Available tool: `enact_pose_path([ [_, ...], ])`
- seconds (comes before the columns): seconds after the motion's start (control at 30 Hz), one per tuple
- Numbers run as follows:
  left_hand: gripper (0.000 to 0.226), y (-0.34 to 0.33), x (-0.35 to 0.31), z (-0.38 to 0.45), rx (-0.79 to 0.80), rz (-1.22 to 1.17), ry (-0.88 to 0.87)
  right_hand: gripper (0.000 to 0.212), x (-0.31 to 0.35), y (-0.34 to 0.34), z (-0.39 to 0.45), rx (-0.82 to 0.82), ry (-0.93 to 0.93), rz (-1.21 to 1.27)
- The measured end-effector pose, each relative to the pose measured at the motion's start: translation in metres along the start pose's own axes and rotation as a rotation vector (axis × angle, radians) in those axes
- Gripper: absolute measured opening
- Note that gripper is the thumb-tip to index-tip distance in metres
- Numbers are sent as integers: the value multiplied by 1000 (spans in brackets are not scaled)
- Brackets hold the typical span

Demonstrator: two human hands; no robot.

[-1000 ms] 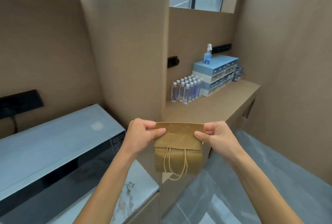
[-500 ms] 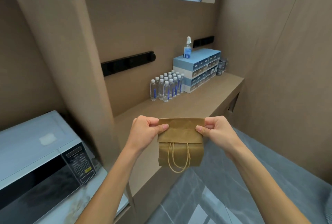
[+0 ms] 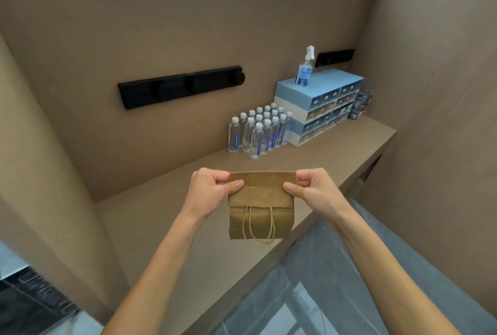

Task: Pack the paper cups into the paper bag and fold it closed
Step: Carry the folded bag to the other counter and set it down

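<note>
A small brown paper bag [image 3: 260, 223] hangs in the air in front of me, above the front part of a brown counter [image 3: 166, 216]. Its top is folded down twice into a flap, and its twine handles dangle over the front. My left hand [image 3: 212, 189] pinches the left end of the folded top. My right hand [image 3: 313, 187] pinches the right end. No paper cups are visible; whatever is inside the bag is hidden.
Several water bottles [image 3: 259, 131] stand at the back of the counter, beside stacked blue boxes [image 3: 321, 105] with a spray bottle [image 3: 305, 67] on top. A black rail [image 3: 180, 86] is on the wall. Grey floor [image 3: 322, 289] lies to the right. A dark microwave corner [image 3: 24, 305] shows bottom left.
The view has swung right: the microwave slid out to the lower left and the counter with bottles came centre. Both hands kept their grip on the bag's folded top.
</note>
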State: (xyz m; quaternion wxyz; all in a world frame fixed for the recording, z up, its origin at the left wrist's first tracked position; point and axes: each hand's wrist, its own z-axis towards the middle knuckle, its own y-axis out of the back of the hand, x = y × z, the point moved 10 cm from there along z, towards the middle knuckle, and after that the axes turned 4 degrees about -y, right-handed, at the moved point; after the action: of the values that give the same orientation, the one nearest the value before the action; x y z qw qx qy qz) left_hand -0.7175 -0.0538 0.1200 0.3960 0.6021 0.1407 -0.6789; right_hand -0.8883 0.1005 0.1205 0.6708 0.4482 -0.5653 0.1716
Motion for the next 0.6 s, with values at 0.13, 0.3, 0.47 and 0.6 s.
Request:
enact_pose_path([
  [0.13, 31, 5, 35, 22, -51, 24, 100, 14, -18, -17, 50, 83, -30, -15],
  [0.3, 29, 15, 94, 32, -122, 76, 253, 10, -47, -60, 108, 240, -57, -53],
  [0.47, 5, 27, 146, 20, -241, 150, 399, 10, -73, -112, 152, 422, -20, -203],
  [0.6, 3, 23, 184, 2, -298, 271, 553, 28, -98, -153, 174, 533, 68, -394],
])
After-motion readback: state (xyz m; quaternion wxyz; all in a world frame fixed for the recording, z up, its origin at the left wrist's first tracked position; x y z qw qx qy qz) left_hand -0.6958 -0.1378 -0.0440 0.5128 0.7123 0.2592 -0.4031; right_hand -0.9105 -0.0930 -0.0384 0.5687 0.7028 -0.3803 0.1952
